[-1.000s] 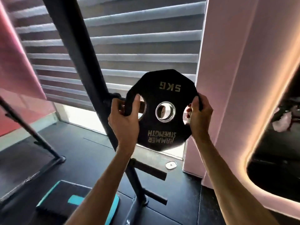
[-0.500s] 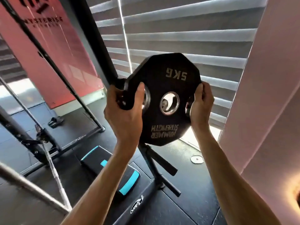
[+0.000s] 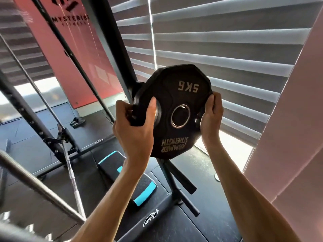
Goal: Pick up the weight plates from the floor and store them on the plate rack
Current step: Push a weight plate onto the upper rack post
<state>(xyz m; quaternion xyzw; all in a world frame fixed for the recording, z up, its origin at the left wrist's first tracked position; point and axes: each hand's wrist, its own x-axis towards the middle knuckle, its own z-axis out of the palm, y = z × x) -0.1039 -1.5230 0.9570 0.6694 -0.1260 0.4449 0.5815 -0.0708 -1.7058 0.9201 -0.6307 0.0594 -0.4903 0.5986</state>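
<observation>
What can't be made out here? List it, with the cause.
Head view only:
1. The peg is mostly behind the plate, so it cannot be told whether the plate's hole is on it yet.
2. The top of the rack is cut off by the upper edge.
3. The floor disc is partly hidden by the wall and too small to identify.
4. The bar is blurred, with its ends out of frame.
</observation>
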